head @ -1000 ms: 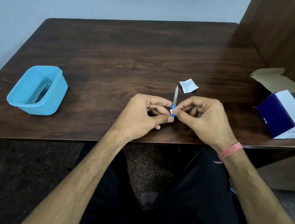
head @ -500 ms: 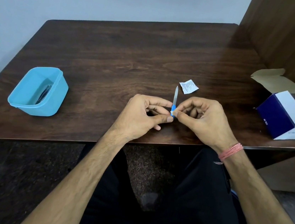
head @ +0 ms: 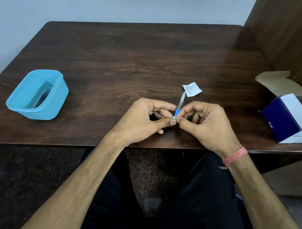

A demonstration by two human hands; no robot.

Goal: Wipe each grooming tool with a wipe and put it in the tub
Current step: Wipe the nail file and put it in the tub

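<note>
A thin nail file point(head: 180, 103) with a blue handle points away from me near the table's front edge. My left hand point(head: 146, 117) pinches its blue handle between thumb and forefinger. My right hand point(head: 206, 123) pinches the handle's near end from the right, with something small and white at its fingertips. A torn white wipe sachet point(head: 192, 89) lies on the table just beyond the file's tip. The light blue tub point(head: 36, 94) stands at the left with dark tools inside.
An open blue and white cardboard box point(head: 288, 119) sits at the table's right edge, its flap raised. A wooden panel rises behind it. The dark wooden table point(head: 134, 55) runs back to a pale wall. My legs are under the front edge.
Hardly anything moved. Both hands stay pinched on the file's blue handle in the same spot.
</note>
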